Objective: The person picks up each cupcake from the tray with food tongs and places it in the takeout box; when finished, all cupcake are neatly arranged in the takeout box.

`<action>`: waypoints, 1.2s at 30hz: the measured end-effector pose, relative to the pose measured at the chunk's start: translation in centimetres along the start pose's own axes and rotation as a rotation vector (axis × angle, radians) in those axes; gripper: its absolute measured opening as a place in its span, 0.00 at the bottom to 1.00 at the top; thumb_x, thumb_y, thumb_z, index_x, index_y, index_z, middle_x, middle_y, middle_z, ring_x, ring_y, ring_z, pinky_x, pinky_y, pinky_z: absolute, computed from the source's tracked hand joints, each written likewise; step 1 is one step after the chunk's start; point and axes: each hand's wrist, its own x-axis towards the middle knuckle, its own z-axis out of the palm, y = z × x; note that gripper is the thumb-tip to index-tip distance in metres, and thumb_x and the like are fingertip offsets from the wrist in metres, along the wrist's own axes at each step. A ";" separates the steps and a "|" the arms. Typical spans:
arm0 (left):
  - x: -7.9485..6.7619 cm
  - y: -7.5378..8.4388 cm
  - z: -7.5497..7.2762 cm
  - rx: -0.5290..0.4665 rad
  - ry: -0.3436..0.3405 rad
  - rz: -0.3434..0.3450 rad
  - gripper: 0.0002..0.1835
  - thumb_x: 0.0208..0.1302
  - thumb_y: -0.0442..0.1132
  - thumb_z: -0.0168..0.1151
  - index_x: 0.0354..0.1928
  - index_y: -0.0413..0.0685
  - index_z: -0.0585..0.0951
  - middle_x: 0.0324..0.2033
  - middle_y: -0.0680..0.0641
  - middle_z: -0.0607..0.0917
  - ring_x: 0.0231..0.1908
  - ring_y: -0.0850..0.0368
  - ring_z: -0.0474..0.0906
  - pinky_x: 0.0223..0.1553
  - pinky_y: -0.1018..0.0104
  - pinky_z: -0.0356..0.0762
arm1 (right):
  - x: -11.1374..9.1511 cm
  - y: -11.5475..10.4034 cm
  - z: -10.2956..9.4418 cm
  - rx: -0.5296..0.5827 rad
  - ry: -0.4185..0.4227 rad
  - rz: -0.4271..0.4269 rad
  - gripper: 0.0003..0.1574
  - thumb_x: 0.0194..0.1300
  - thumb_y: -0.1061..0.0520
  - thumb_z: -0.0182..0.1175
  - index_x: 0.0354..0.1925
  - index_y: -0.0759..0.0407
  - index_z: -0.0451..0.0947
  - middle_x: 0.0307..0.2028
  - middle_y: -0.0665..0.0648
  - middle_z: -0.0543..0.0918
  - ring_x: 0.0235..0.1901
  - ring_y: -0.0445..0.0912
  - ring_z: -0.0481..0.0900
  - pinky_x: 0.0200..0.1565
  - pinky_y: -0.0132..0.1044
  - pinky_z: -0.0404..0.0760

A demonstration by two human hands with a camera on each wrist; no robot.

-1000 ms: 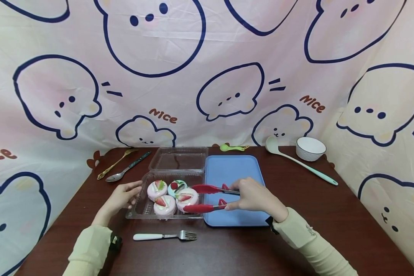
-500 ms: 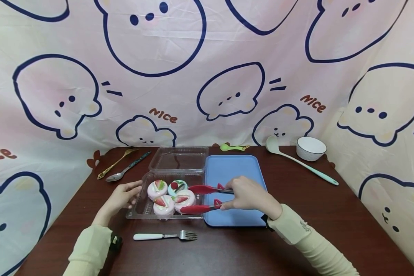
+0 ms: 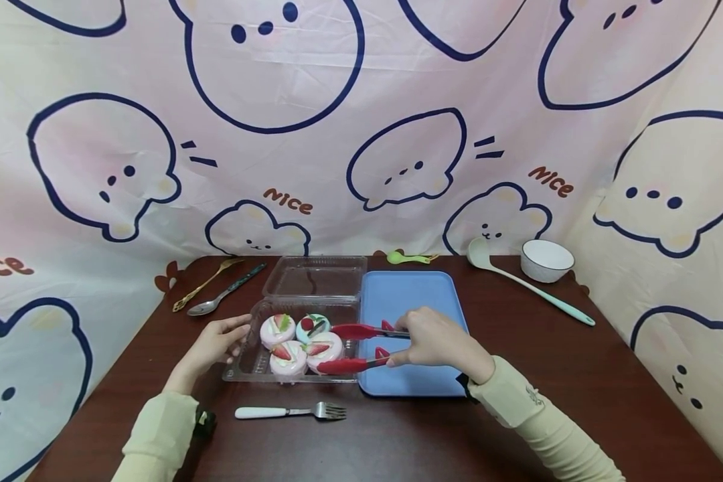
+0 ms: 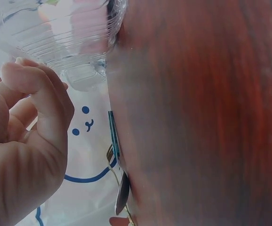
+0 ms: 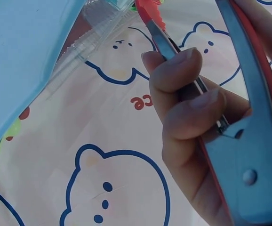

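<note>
My right hand [image 3: 436, 340] grips red-tipped metal tongs [image 3: 349, 365], whose spread tips stand on either side of a pink cake [image 3: 325, 351] topped with a strawberry slice. This cake sits in a clear plastic box [image 3: 253, 365], close against two other pink cakes [image 3: 277, 331] and a mint-green one [image 3: 306, 328] with a cherry. At the box's left wall, my left hand [image 3: 215, 345] holds the edge with bent fingers. In the left wrist view, the fingertips [image 4: 20, 70] meet the box rim. The right wrist view shows fingers curled round the tongs' handle [image 5: 249, 155].
Right of the box lies a blue tray [image 3: 406, 288], partly under my right hand. A fork [image 3: 289, 412] lies in front. A spoon [image 3: 225, 291] and a gold fork [image 3: 207, 284] are back left. A ladle [image 3: 533, 284], white bowl [image 3: 547, 261] and green spoon [image 3: 406, 258] stand behind.
My right hand and the tongs have shifted slightly left, and the pink cake between the tips has moved a little left too. The left hand stays at the box edge.
</note>
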 end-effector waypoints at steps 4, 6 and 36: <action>0.0 0.0 0.0 0.004 -0.003 -0.001 0.25 0.69 0.39 0.46 0.64 0.33 0.61 0.19 0.49 0.70 0.18 0.61 0.66 0.17 0.68 0.70 | 0.0 0.0 0.0 -0.003 -0.001 0.002 0.26 0.38 0.37 0.72 0.30 0.54 0.83 0.19 0.45 0.77 0.18 0.39 0.67 0.19 0.33 0.68; 0.1 -0.1 0.0 0.004 -0.004 -0.002 0.25 0.69 0.39 0.46 0.64 0.33 0.61 0.20 0.49 0.70 0.18 0.61 0.66 0.17 0.68 0.70 | 0.0 0.1 0.0 0.003 -0.001 0.002 0.26 0.38 0.37 0.72 0.30 0.54 0.83 0.19 0.44 0.77 0.18 0.39 0.67 0.19 0.33 0.68; 0.2 -0.1 -0.1 0.016 0.005 -0.008 0.24 0.69 0.40 0.47 0.63 0.34 0.62 0.23 0.48 0.71 0.18 0.61 0.67 0.18 0.68 0.70 | 0.2 0.5 0.3 0.039 -0.006 0.022 0.28 0.36 0.37 0.72 0.32 0.54 0.84 0.21 0.44 0.79 0.20 0.39 0.68 0.21 0.33 0.68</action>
